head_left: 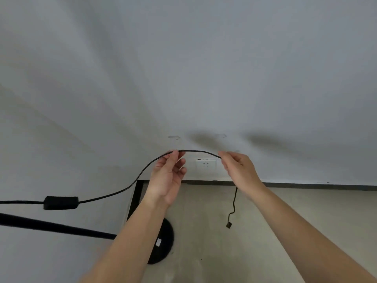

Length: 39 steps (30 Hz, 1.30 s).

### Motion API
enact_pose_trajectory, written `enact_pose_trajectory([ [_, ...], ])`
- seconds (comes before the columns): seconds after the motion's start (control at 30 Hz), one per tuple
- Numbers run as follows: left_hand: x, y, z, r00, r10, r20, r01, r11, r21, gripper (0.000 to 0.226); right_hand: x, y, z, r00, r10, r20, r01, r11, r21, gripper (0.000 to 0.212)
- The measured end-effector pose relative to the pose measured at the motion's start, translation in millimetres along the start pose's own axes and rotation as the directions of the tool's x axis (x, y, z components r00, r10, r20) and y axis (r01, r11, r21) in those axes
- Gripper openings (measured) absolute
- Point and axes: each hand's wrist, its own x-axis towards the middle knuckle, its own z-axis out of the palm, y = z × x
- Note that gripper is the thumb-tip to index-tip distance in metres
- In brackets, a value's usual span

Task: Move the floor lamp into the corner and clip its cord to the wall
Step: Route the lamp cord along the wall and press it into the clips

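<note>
A thin black cord [199,151] stretches between both hands, held up against the white wall. My left hand [168,176] pinches it at the left and my right hand [238,170] pinches it at the right. Past my right hand the cord hangs down and ends in a small plug [228,225] above the floor. To the left the cord runs down to an inline switch [60,202]. The black lamp pole [51,225] slants in from the left to its round base [165,240] on the floor in the corner. Two pale clips [173,137] [221,135] sit on the wall just above the cord.
A white wall socket [206,164] is set in the wall below the cord, between my hands. A dark skirting board [306,185] runs along the foot of the wall. The floor [255,231] is pale grey-beige.
</note>
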Motion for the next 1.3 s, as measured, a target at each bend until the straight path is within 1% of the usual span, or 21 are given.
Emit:
enact_pose_trajectory([
  [0.1, 30.9, -29.9, -24.7, 0.999, 0.025, 0.033, -0.024, 0.999, -0.025, 0.006, 19.4, 33.0, 19.2, 0.997, -0.054, -0.046, 0.056, 0.998, 0.024, 0.052],
  [0.2, 59.4, -54.1, -46.2, 0.994, 0.072, 0.076, -0.072, 0.997, 0.005, 0.0, 38.2, 62.5, 36.3, 0.99, -0.1, -0.099, 0.102, 0.995, 0.019, 0.054],
  [0.33, 93.0, -83.4, -63.6, 0.977, 0.131, 0.168, -0.142, 0.988, 0.061, 0.007, 59.5, 98.5, 57.6, 0.979, -0.177, -0.101, 0.179, 0.984, 0.01, 0.053],
  [0.53, 121.8, -115.2, -81.9, 0.915, 0.293, 0.279, -0.349, 0.92, 0.179, 0.007, 78.7, 132.4, 82.6, 0.949, -0.302, -0.09, 0.302, 0.953, -0.022, 0.046],
  [0.63, 127.5, -113.1, -86.1, 0.901, 0.36, 0.243, -0.398, 0.907, 0.133, 0.008, 83.4, 136.7, 87.2, 0.934, -0.352, -0.065, 0.351, 0.936, -0.022, 0.044],
  [0.8, 125.3, -85.3, -82.9, 0.91, 0.392, 0.132, -0.399, 0.917, 0.026, 0.008, 81.0, 128.5, 80.6, 0.927, -0.375, 0.018, 0.376, 0.926, -0.041, 0.023],
  [0.9, 125.4, -70.1, -78.4, 0.906, 0.409, 0.107, -0.409, 0.912, -0.024, 0.008, 82.8, 106.5, 83.6, 0.909, -0.416, -0.001, 0.415, 0.907, -0.066, 0.02],
  [0.97, 127.9, -62.3, -77.4, 0.904, 0.405, 0.138, -0.403, 0.914, -0.046, 0.008, 86.7, 91.4, 87.8, 0.892, -0.452, -0.027, 0.448, 0.89, -0.086, 0.018],
  [1.03, 131.5, -58.1, -77.9, 0.906, 0.387, 0.168, -0.381, 0.922, -0.068, 0.009, 90.1, 79.9, 91.5, 0.875, -0.482, -0.033, 0.476, 0.872, -0.119, 0.017],
  [1.1, 134.5, -57.2, -78.2, 0.924, 0.349, 0.155, -0.338, 0.936, -0.094, 0.01, 91.3, 71.1, 92.6, 0.87, -0.49, -0.05, 0.479, 0.865, -0.148, 0.017],
  [1.17, 136.2, -56.6, -76.1, 0.948, 0.289, 0.134, -0.273, 0.954, -0.122, 0.009, 92.4, 63.9, 92.0, 0.88, -0.473, -0.052, 0.464, 0.877, -0.125, 0.015],
  [1.23, 137.2, -55.0, -72.1, 0.962, 0.242, 0.124, -0.222, 0.962, -0.156, 0.01, 93.1, 55.9, 93.1, 0.893, -0.45, -0.021, 0.447, 0.891, -0.078, 0.011],
  [1.3, 139.9, -51.3, -68.3, 0.965, 0.234, 0.115, -0.212, 0.961, -0.177, 0.012, 98.0, 49.6, 95.5, 0.882, -0.471, -0.02, 0.465, 0.877, -0.117, 0.009],
])
